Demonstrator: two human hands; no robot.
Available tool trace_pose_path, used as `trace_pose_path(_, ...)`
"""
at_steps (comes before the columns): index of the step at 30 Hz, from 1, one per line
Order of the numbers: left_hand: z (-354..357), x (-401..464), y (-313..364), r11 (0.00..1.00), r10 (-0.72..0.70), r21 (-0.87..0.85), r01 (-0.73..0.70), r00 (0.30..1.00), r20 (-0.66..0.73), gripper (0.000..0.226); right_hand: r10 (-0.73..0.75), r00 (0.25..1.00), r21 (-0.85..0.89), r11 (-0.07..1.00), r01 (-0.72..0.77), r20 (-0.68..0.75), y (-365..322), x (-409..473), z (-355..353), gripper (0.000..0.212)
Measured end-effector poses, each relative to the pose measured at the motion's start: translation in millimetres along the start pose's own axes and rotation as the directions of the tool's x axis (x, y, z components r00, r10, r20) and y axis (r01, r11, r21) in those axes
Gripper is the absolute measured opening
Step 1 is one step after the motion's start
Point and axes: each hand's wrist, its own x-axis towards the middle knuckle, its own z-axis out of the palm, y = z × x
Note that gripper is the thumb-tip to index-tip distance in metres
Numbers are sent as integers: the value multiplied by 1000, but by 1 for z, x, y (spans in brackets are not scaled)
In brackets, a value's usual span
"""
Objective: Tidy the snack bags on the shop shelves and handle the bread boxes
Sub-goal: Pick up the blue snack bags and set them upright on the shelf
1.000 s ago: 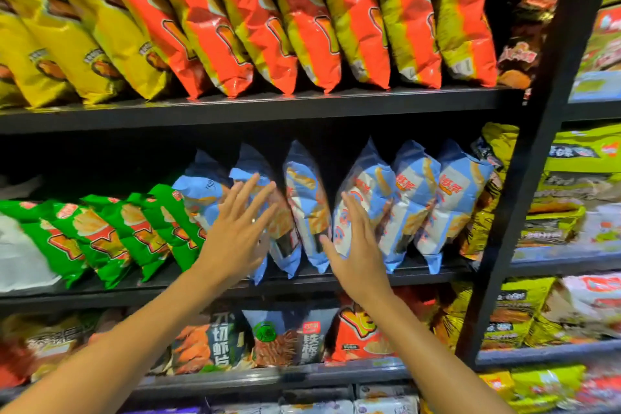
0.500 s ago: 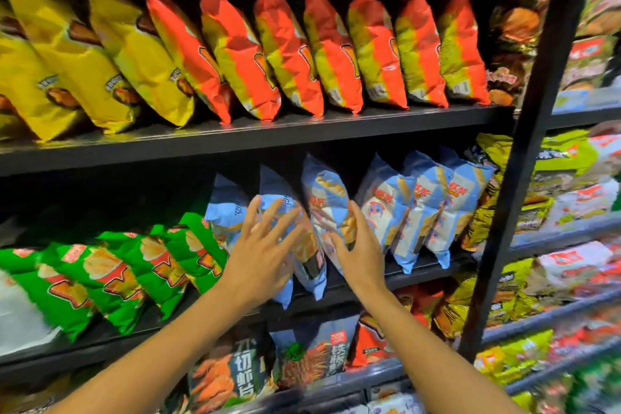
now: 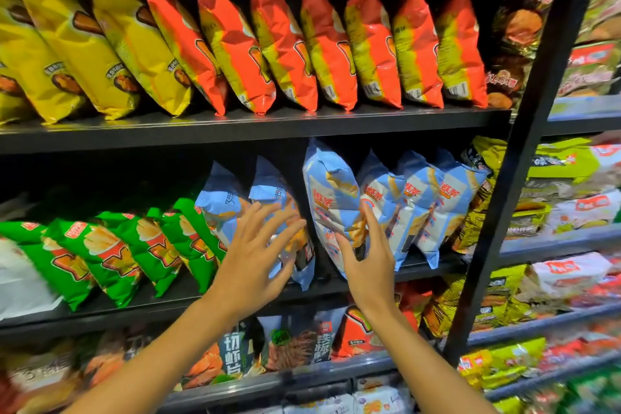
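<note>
Several light blue snack bags [image 3: 332, 198] stand in a row on the middle shelf [image 3: 433, 267]. My left hand [image 3: 255, 255] is spread, fingers straight, in front of the two leftmost blue bags [image 3: 268, 191]. My right hand [image 3: 369, 255] lies flat against the right side of the tall middle blue bag, fingers straight and pointing up. A dark gap separates the two left bags from the middle one. Green bags [image 3: 111, 255] lean to the left on the same shelf. No bread boxes are in view.
Yellow bags [image 3: 77, 44] and orange bags [image 3: 279, 44] lean in a row on the upper shelf [image 3: 255, 126]. Mixed packets [image 3: 302, 343] fill the lower shelf. A black upright post [image 3: 524, 151] splits off the right bay, stacked with yellow-green and white packs [image 3: 568, 212].
The view has shifted down and to the left. Both hands stay at the blue bags; the middle bag now stands taller and more upright, with a wider gap to its left.
</note>
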Motion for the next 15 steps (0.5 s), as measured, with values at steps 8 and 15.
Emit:
trace_pose_path(8, 32, -23, 122, 151, -549, -863, 483, 767, 333, 101, -278, 960, -3, 961, 278, 35, -4, -66, -36, 74)
trace_pose_path(15, 38, -18, 137, -48, -781, -916, 399, 556, 283, 45, -396, 856, 36, 912, 408, 332, 5, -98, -59, 71)
